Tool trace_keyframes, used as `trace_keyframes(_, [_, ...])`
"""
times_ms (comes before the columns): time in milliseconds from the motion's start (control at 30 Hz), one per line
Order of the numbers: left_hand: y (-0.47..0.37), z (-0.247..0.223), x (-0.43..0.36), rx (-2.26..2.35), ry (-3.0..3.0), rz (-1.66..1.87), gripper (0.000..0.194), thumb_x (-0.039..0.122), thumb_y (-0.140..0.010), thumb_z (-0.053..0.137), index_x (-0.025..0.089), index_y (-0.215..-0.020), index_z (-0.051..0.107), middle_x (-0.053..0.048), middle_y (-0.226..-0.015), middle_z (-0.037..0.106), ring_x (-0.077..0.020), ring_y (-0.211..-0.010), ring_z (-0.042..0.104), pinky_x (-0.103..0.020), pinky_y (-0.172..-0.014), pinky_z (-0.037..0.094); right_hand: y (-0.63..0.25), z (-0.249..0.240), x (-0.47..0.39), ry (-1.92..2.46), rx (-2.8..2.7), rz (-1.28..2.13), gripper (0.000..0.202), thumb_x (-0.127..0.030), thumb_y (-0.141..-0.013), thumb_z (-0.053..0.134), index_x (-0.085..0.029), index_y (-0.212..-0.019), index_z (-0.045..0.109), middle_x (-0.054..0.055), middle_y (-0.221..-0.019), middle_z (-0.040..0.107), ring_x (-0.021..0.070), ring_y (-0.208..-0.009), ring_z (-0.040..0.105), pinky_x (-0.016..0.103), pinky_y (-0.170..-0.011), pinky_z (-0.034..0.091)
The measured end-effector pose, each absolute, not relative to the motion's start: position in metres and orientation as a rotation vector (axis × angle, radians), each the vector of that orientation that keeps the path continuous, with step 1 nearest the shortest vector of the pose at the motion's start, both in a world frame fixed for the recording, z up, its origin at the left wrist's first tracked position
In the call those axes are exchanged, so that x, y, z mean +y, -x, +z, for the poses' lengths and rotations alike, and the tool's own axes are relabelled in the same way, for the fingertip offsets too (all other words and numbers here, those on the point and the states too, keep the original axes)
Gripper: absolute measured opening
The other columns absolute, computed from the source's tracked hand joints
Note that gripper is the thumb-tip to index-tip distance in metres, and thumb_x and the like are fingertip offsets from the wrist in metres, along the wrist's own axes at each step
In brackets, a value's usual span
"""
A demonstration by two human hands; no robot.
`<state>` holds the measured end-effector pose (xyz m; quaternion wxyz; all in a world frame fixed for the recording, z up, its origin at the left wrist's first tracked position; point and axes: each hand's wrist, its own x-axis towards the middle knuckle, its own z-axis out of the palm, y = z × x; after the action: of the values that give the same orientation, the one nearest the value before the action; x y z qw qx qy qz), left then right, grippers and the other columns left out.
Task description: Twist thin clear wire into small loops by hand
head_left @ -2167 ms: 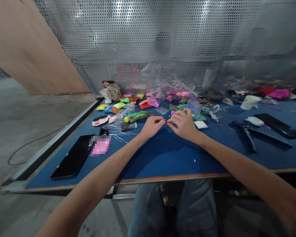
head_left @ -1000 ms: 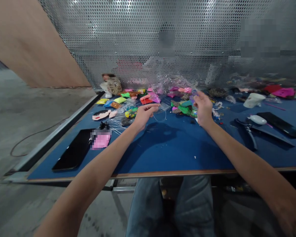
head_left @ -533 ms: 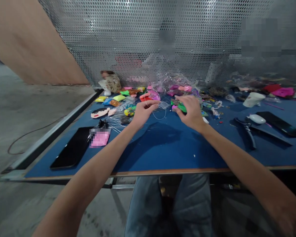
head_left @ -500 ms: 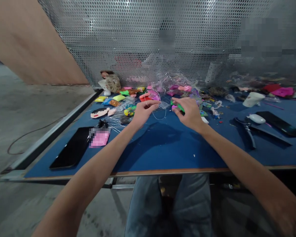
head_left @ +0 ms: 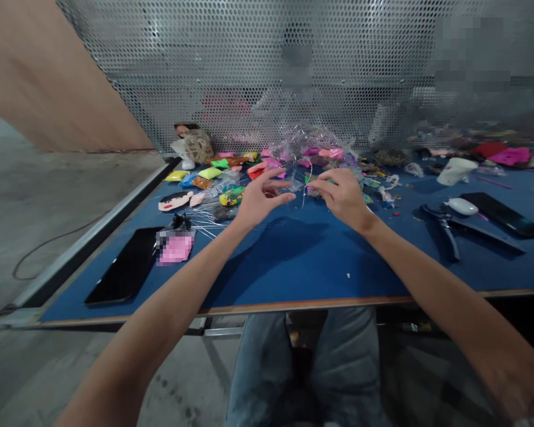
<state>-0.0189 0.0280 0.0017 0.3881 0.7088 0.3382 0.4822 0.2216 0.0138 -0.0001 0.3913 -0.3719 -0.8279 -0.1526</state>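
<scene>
Right hand (head_left: 345,194), strand (head_left: 303,199) between fingertips (head_left: 312,185)

We have free passage along the worktop's (head_left: 285,270) near edge; clutter (head_left: 311,155) obstructs the far edge, pliers (head_left: 445,228) the right.

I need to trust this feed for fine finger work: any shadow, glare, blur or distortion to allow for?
Head view: soft shadow on the blue tabletop below the left hand and right hand; bright glints on the perforated panel and clear plastic; thin strand faint against the clutter; pixelated blocks over part of the pink packet; forearms look stretched towards the lower corners.
</scene>
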Motion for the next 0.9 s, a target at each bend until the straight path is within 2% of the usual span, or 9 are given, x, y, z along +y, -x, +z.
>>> trace_keyframes(133, [0.026,0.014,0.024,0.729,-1.918,1.3,0.076,0.036,-0.071,0.086,0.021,-0.139,0.055,-0.013,-0.127,0.068,-0.0192,-0.098,0.069,-0.033,-0.087,0.056,-0.216,0.004,0.007,0.946,-2.088,-0.364,0.032,-0.028,-0.105,0.042,-0.027,-0.113,0.073,0.008,-0.109,0.066,0.0224,-0.096,0.058,0.039,-0.089,0.044])
trace_keyframes(200, [0.027,0.021,0.018,0.62,-1.932,1.26,0.076,0.037,-0.072,0.086,0.022,-0.14,0.055,-0.013,-0.129,0.066,-0.0215,-0.106,0.068,-0.035,-0.094,0.055,-0.212,0.006,0.003,0.951,-2.116,-0.379,0.033,-0.026,-0.105,0.042,-0.028,-0.112,0.073,0.007,-0.108,0.066,0.0219,-0.095,0.057,0.038,-0.088,0.043])
trace_keyframes(300, [0.027,0.029,0.01,0.584,-1.879,1.194,0.073,0.043,-0.075,0.083,0.021,-0.139,0.056,-0.013,-0.125,0.068,-0.0229,-0.104,0.07,-0.038,-0.095,0.055,-0.209,0.008,-0.001,0.951,-2.158,-0.463,0.03,-0.025,-0.104,0.046,-0.031,-0.11,0.074,0.005,-0.106,0.068,0.0219,-0.094,0.057,0.04,-0.089,0.039])
trace_keyframes(500, [0.03,0.028,0.013,0.665,-1.99,0.969,0.046,0.049,-0.083,0.075,0.019,-0.118,0.07,-0.011,-0.112,0.073,-0.0212,-0.097,0.069,-0.035,-0.089,0.054,-0.211,0.006,-0.004,0.875,-2.17,-0.488,0.024,-0.027,-0.102,0.054,-0.035,-0.112,0.075,0.001,-0.105,0.074,0.0216,-0.1,0.059,0.042,-0.094,0.036])
trace_keyframes(600, [0.031,0.025,0.017,0.666,-2.059,0.842,0.046,0.056,-0.089,0.066,0.018,-0.114,0.071,-0.009,-0.095,0.074,-0.0201,-0.091,0.068,-0.033,-0.086,0.052,-0.208,0.003,-0.006,0.853,-2.119,-0.457,0.022,-0.031,-0.101,0.056,-0.034,-0.108,0.077,0.001,-0.102,0.076,0.0219,-0.099,0.06,0.043,-0.094,0.038])
trace_keyframes(733, [0.029,0.023,0.016,0.685,-2.021,0.842,0.052,0.063,-0.095,0.05,0.017,-0.086,0.071,-0.006,-0.078,0.067,-0.015,-0.073,0.062,-0.029,-0.074,0.05,-0.204,0.002,-0.008,0.862,-2.101,-0.336,0.019,-0.033,-0.099,0.059,-0.033,-0.104,0.078,0.001,-0.101,0.077,0.0229,-0.1,0.062,0.043,-0.095,0.039])
trace_keyframes(800, [0.029,0.024,0.015,0.694,-1.988,0.795,0.049,0.061,-0.095,0.052,0.018,-0.085,0.071,-0.005,-0.074,0.064,-0.0123,-0.063,0.057,-0.026,-0.062,0.047,-0.204,0.002,-0.007,0.843,-2.118,-0.271,0.019,-0.033,-0.1,0.059,-0.032,-0.102,0.078,0.001,-0.1,0.077,0.0224,-0.099,0.062,0.043,-0.094,0.04])
trace_keyframes(900, [0.032,0.028,0.013,0.689,-1.966,0.635,0.037,0.055,-0.089,0.065,0.019,-0.095,0.074,-0.006,-0.08,0.07,-0.0094,-0.054,0.052,-0.023,-0.05,0.039,-0.207,0.003,-0.007,0.799,-2.154,-0.212,0.02,-0.034,-0.1,0.057,-0.029,-0.098,0.077,0.001,-0.099,0.077,0.0217,-0.098,0.062,0.042,-0.095,0.041])
